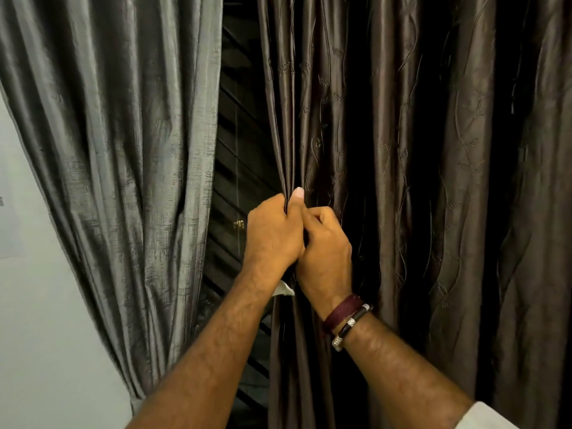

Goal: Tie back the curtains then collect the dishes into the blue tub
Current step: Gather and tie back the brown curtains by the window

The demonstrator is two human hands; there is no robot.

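I see the dark right curtain (418, 150) hanging full, the grey left curtain (117, 150) swept aside, while my left hand (272, 233) and right hand (325, 246) bunch its near edge, probably for tying; no dishes or tub visible.

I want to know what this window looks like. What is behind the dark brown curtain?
In the gap beside the dark brown curtain show dark slanted bars and a small brass fitting. The curtain hides everything farther right.

Left curtain (117, 150) beside right curtain (402, 150); window (235, 156) behind, between.
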